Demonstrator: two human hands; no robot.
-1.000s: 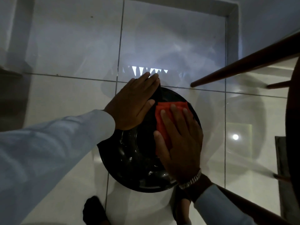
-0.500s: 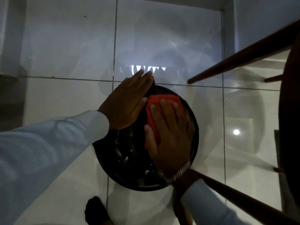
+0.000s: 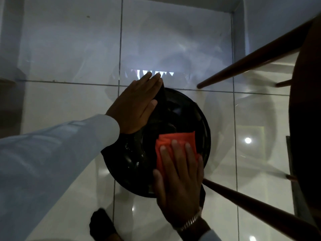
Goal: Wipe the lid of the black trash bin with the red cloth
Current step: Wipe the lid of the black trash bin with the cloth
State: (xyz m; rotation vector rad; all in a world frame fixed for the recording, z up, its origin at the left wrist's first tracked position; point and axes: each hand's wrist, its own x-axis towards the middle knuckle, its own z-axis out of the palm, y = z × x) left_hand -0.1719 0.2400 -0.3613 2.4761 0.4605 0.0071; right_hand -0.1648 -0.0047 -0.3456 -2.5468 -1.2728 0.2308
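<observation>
Your right hand, spread flat, presses the red cloth onto the lid's near edge (unwiped lid lies ahead); your left hand braces flat.

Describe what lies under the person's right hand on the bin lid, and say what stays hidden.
Under the right hand lies the red cloth, pressed flat on the black lid. The cloth's near part and the lid beneath it are covered.

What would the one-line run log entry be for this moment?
stage: wiping | right hand: flat on red cloth, near side of black bin lid | left hand: flat, steadying far-left rim | chair legs alongside
</observation>
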